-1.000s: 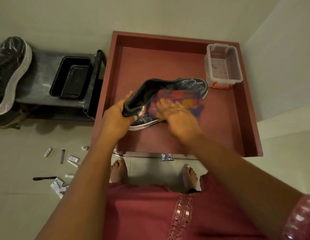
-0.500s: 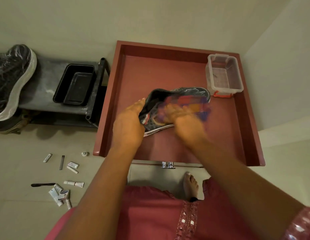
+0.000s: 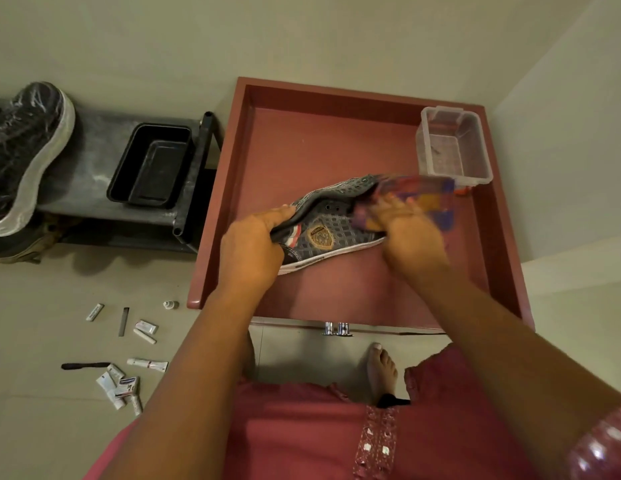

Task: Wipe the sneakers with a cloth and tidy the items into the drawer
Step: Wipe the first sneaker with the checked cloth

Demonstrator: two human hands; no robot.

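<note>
A dark grey sneaker (image 3: 331, 223) with a gold badge and white sole lies on its side inside the open reddish drawer (image 3: 215, 237). My left hand (image 3: 250, 247) grips the sneaker's heel collar. My right hand (image 3: 402, 230) presses a multicoloured checked cloth (image 3: 423, 199) against the toe end; the cloth is blurred and covers the toe. A second dark sneaker (image 3: 21, 150) wrapped in clear plastic rests on the grey shoe rack (image 3: 90, 168) at the left.
A clear plastic box (image 3: 454, 147) sits in the drawer's far right corner. A black tray (image 3: 151, 164) stands on the rack. Several small tubes, packets and a black stick (image 3: 129, 362) lie scattered on the floor at the left. My bare foot (image 3: 382, 372) stands below the drawer handle (image 3: 337, 329).
My right hand with the cloth has moved from the sneaker's middle toward its toe. The sneaker has turned, and its badge side now shows. The camera has tilted slightly.
</note>
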